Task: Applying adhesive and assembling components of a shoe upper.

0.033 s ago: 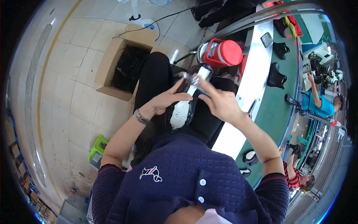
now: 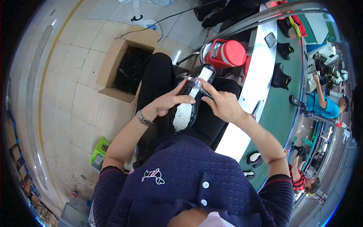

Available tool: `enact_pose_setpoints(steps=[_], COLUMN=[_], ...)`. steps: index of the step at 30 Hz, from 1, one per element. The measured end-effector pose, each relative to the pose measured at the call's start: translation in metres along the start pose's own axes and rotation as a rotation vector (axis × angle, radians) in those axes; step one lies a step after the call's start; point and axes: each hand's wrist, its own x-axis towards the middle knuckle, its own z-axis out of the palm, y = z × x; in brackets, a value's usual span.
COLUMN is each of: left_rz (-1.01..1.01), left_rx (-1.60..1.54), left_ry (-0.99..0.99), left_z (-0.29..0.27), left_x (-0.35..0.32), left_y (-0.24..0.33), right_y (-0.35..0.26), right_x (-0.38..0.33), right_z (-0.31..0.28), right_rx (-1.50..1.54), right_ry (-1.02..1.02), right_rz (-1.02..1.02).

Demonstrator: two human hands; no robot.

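Two hands grip one black shoe (image 2: 191, 108), sole up on the lap: left hand (image 2: 170, 102) curls over its near side, right hand (image 2: 223, 106) pinches its far edge

Both hands sit tight over the lap, the left hand (image 2: 168, 103) and right hand (image 2: 223, 106) clamped on the black shoe (image 2: 189, 109). To the person's left, bare floor tiles (image 2: 72, 98) give open passage, until the open cardboard box (image 2: 126, 68). Ahead, the red jug (image 2: 226, 53) blocks. Rightward, the desk (image 2: 278, 109) edge crowds close, black shoe parts (image 2: 280, 75) dotted across it.
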Motion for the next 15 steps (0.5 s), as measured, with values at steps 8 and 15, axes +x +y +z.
enact_pose_setpoints(steps=[8,15], left_rz=[0.121,0.082], left_rx=[0.042,-0.299], left_ry=[-0.077,0.16], left_z=[-0.01,0.002], left_x=[-0.008,-0.02], left_y=[-0.02,-0.068], right_y=[-0.03,-0.03], right_x=[-0.006,-0.004], right_z=[0.001,-0.011], right_rx=[0.061,0.003], right_ry=[-0.127,-0.177], right_rz=[0.067,0.024])
